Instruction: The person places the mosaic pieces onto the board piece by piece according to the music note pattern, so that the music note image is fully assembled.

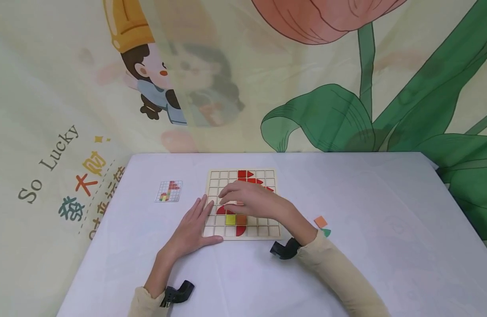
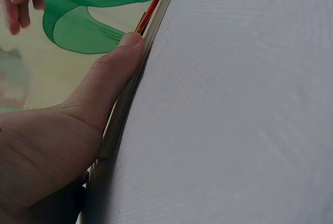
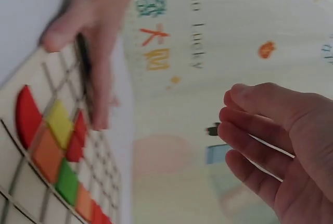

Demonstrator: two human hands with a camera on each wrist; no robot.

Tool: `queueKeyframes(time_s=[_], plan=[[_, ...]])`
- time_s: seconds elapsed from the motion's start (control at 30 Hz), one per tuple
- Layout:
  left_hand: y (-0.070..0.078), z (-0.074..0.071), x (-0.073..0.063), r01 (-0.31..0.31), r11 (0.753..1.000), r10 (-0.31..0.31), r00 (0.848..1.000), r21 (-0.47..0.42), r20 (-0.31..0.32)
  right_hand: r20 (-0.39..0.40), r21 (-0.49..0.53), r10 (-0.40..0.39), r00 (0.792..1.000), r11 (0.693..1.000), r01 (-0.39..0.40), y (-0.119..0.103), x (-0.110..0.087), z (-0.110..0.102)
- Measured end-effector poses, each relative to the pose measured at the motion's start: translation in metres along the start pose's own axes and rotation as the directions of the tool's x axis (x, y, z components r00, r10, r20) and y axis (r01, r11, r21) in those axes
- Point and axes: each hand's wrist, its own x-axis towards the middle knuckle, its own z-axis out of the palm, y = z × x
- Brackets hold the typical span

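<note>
A wooden grid board (image 1: 269,222) lies on the table under both hands. My left hand (image 1: 189,231) rests at its near left corner, fingers along the left side and thumb at the front edge. Above the middle of the board hovers my right hand (image 1: 253,198), its fingers loosely bent; no piece shows between them in the right wrist view. Set in the grid are a yellow square (image 1: 230,219), an orange square (image 1: 241,219), a rounded red piece (image 1: 240,230) and red triangles (image 1: 249,174). A green piece (image 3: 66,182), hidden by the right hand in the head view, shows in the right wrist view.
A small card with a coloured grid pattern (image 1: 169,191) lies left of the board. To the right, beside the right forearm, are a loose orange square (image 1: 320,222) and a green piece (image 1: 326,232). A printed cloth (image 1: 227,136) hangs behind the white table (image 1: 386,220).
</note>
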Motion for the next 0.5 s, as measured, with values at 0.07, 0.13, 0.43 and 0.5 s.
queueKeyframes(time_s=[0.07, 0.13, 0.43, 0.5], plan=[[0.000, 0.000, 0.001, -0.005, 1.000, 0.005, 1.000, 0.007, -0.002, -0.086, -0.013, -0.045, 0.995, 0.999, 0.044, 0.001, -0.014, -0.011], [0.001, 0.001, 0.001, 0.000, 1.000, 0.000, 1.000, 0.010, -0.002, -0.134, -0.030, -0.057, 0.989, 0.998, 0.053, 0.005, -0.031, -0.018], [0.001, 0.003, 0.000, 0.011, 1.000, -0.011, 1.000, 0.005, -0.006, -0.131, -0.035, 0.203, 0.970, 0.977, -0.209, 0.059, -0.130, -0.010], [0.000, 0.003, 0.000, 0.012, 1.000, -0.012, 1.000, 0.008, -0.010, -0.109, -0.010, 0.279, 0.954, 0.959, -0.282, 0.074, -0.150, -0.008]])
